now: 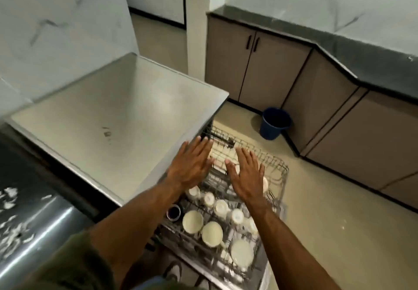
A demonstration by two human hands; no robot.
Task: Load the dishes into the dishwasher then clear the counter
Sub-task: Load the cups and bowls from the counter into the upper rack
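The dishwasher's wire rack (277,167) is pulled out beside the steel dishwasher top (117,113). Several white cups (221,207) and white bowls (192,221) stand upside down in the rack, and a small dark cup (173,211) sits at its left edge. My left hand (192,165) is held flat with straight fingers over the rack's far left corner, at the edge of the steel top. My right hand (247,174) is also flat and spread over the rack's far middle. Neither hand holds anything. Whether they touch the rack is unclear.
A blue bucket (274,122) stands on the tiled floor by the brown cabinets (260,63) under a dark counter (362,68). A shiny steel surface (34,222) lies at the lower left. My shoe (173,271) shows below the rack.
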